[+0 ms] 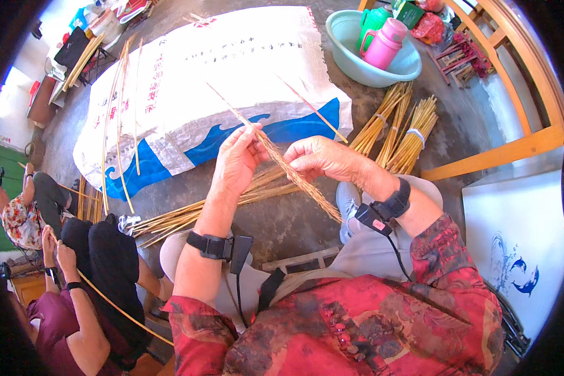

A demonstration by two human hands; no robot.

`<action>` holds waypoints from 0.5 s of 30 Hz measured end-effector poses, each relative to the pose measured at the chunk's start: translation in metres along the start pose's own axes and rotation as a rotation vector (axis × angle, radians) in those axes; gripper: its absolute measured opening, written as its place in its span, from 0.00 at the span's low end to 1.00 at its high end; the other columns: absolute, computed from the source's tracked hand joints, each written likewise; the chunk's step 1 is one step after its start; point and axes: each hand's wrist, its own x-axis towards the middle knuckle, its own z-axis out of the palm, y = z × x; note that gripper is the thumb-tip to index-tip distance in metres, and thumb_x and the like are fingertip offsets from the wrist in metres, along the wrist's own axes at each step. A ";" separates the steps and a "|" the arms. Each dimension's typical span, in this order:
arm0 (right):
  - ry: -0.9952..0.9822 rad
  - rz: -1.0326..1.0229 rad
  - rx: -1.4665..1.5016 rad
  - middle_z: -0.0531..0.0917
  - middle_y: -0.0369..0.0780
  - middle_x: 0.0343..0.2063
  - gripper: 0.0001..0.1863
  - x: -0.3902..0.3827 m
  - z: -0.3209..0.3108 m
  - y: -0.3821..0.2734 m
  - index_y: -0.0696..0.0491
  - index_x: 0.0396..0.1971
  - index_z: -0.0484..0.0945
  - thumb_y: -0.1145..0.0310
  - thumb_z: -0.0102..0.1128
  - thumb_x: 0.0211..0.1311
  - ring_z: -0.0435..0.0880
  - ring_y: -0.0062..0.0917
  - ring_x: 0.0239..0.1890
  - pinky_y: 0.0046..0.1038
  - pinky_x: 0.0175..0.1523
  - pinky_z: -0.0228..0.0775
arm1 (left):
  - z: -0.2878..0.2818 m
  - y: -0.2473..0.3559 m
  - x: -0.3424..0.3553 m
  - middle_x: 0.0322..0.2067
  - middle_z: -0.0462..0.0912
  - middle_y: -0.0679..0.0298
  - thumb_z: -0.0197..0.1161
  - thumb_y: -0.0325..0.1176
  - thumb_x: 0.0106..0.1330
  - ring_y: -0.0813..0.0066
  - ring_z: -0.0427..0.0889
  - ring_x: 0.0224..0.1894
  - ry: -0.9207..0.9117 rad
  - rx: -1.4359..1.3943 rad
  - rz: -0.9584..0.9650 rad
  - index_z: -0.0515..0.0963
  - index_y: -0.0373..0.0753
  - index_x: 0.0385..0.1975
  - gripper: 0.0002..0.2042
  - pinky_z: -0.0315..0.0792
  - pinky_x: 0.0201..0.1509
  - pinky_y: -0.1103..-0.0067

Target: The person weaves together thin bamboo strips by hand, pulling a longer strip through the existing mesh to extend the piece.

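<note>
We see both hands raised over the lap, working a plaited straw braid (297, 178). The braid is thin, pale tan and knobbly, running from between the two hands down and to the right, ending near the grey shoe (346, 207). Loose straws fan up and away from its top, one long stalk (222, 100) slanting far left and another toward the right. Our left hand (238, 160) is closed around the top of the braid, fingers curled and thumb pressed to it. Our right hand (323, 160) pinches the braid just beside the left, fingertips closed on the strands. Each wrist carries a black strap with a small device. Below the hands a loose bundle of straws (188, 216) lies across the concrete floor. Far behind is a big white and blue sack (232, 69). To the far right three tied straw bundles (398, 128) lie near a pale green basin (357, 56) holding a pink jug (385, 42). On the left another person (88, 276) holds a long straw.
</note>
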 end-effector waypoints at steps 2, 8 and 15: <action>-0.057 0.015 -0.047 0.77 0.34 0.24 0.10 0.001 0.003 0.000 0.57 0.33 0.73 0.67 0.54 0.53 0.76 0.16 0.24 0.18 0.30 0.71 | -0.002 0.001 0.000 0.27 0.75 0.65 0.53 0.34 0.61 0.79 0.73 0.26 0.025 -0.040 -0.020 0.72 0.36 0.36 0.09 0.71 0.30 0.81; -0.039 0.045 -0.045 0.79 0.37 0.26 0.11 -0.003 0.004 -0.003 0.58 0.35 0.73 0.67 0.52 0.54 0.78 0.18 0.25 0.19 0.30 0.72 | 0.004 0.006 0.002 0.22 0.73 0.68 0.55 0.33 0.60 0.82 0.71 0.21 0.049 0.113 0.027 0.71 0.38 0.27 0.06 0.69 0.24 0.83; -0.104 0.080 -0.027 0.79 0.40 0.28 0.11 -0.001 0.007 -0.002 0.59 0.35 0.72 0.68 0.51 0.54 0.80 0.23 0.27 0.22 0.31 0.74 | 0.008 0.012 -0.001 0.20 0.73 0.68 0.58 0.33 0.59 0.83 0.72 0.20 0.053 0.182 0.023 0.71 0.39 0.25 0.06 0.70 0.23 0.84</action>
